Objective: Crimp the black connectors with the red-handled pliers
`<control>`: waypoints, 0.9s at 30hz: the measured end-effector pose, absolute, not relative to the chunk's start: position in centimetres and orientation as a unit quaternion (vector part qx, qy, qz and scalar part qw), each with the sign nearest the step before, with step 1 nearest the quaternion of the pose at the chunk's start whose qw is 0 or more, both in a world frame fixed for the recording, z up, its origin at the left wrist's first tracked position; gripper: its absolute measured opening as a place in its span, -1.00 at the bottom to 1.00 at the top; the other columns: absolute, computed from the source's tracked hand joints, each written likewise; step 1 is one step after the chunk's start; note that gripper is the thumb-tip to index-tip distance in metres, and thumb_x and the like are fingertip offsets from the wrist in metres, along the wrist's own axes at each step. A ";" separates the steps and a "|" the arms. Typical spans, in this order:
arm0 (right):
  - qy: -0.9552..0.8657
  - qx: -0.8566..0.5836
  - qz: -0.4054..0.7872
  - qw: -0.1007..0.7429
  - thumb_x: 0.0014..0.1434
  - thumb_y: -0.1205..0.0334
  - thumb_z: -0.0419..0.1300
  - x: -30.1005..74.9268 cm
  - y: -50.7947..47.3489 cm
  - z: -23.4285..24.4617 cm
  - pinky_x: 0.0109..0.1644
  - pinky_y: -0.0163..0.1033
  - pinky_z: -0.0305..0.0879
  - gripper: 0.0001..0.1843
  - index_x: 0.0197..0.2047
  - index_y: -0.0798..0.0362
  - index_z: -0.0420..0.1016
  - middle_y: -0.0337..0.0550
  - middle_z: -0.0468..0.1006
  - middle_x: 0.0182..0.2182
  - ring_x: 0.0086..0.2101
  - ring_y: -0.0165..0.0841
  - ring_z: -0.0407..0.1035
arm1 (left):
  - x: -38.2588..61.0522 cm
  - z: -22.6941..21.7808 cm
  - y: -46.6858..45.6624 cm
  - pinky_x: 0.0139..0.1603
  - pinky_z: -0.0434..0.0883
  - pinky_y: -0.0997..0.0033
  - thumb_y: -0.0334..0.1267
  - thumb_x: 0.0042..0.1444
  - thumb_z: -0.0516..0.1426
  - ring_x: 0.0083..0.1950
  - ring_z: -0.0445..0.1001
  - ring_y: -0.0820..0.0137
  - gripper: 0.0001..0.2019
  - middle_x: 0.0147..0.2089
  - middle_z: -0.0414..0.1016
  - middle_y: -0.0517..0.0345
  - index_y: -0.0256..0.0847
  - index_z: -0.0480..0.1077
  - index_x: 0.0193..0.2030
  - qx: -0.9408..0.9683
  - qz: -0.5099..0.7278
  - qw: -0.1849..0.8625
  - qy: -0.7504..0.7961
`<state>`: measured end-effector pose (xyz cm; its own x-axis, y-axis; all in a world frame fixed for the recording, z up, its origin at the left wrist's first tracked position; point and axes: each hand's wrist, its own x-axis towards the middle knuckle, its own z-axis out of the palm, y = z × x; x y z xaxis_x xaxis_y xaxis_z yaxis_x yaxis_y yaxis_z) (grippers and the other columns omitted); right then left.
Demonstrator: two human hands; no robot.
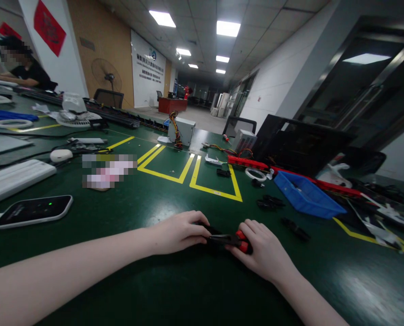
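Note:
Both my hands rest on the green table [174, 290], close together near its front. My right hand [264, 251] is closed round the red and black handle of a small hand tool [237, 240], a screwdriver or pliers. My left hand [178, 233] is closed on a small black part [210, 229] at the tool's dark tip. What the part is stays hidden under my fingers.
A blue plastic bin [306, 195] sits at the right, with small black parts [269, 202] beside it. Yellow tape boxes [202, 174] mark the table's middle. A phone-like device [34, 210] and white keyboard [11, 179] lie left. Power supply units [181, 131] stand behind. A seated person [25, 68] is far left.

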<state>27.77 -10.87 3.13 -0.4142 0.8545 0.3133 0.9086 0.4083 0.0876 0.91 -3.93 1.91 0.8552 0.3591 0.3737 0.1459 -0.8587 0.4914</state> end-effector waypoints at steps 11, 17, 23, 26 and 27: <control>-0.831 -0.534 -0.126 0.090 0.20 -0.12 0.18 27.4 -11.0 3.5 -0.33 -0.20 0.19 -0.65 -0.34 0.01 0.40 -0.13 0.48 -0.39 -0.41 -0.30 0.34 | 1.0 1.4 -3.7 0.04 0.47 0.29 -0.40 0.24 0.18 0.07 0.47 0.27 -0.78 0.10 0.40 -0.02 -0.17 0.49 0.01 0.936 0.241 0.217 0.136; -0.826 -0.538 -0.146 0.088 0.18 -0.14 0.20 27.6 -10.8 3.4 -0.24 -0.13 0.20 -0.62 -0.29 0.05 0.43 -0.06 0.51 -0.33 -0.34 -0.24 0.36 | 1.1 1.3 -3.5 0.00 0.45 0.30 -0.36 0.25 0.19 0.03 0.48 0.27 -0.79 0.08 0.43 0.00 -0.17 0.50 0.02 0.945 0.220 0.196 0.146; -0.828 -0.530 -0.150 0.105 0.18 -0.13 0.20 27.6 -10.7 3.6 -0.14 -0.09 0.21 -0.64 -0.32 0.03 0.42 -0.09 0.51 -0.35 -0.29 -0.22 0.36 | 1.1 1.0 -3.3 -0.01 0.43 0.29 -0.27 0.27 0.18 0.02 0.49 0.26 -0.80 0.06 0.46 0.02 -0.11 0.50 0.02 0.949 0.220 0.169 0.150; -0.830 -0.527 -0.149 0.104 0.19 -0.14 0.19 27.5 -10.8 3.6 -0.20 -0.13 0.21 -0.63 -0.32 0.03 0.42 -0.09 0.51 -0.36 -0.32 -0.24 0.35 | 1.1 1.0 -3.3 0.00 0.42 0.28 -0.28 0.26 0.19 0.02 0.49 0.26 -0.79 0.06 0.46 0.04 -0.09 0.50 0.02 0.950 0.216 0.162 0.155; -0.829 -0.530 -0.147 0.100 0.19 -0.14 0.19 27.5 -10.8 3.6 -0.23 -0.14 0.20 -0.63 -0.32 0.03 0.42 -0.09 0.51 -0.36 -0.33 -0.25 0.35 | 1.1 1.0 -3.4 0.00 0.41 0.28 -0.29 0.26 0.19 0.02 0.49 0.26 -0.79 0.06 0.46 0.04 -0.09 0.50 0.02 0.950 0.216 0.161 0.156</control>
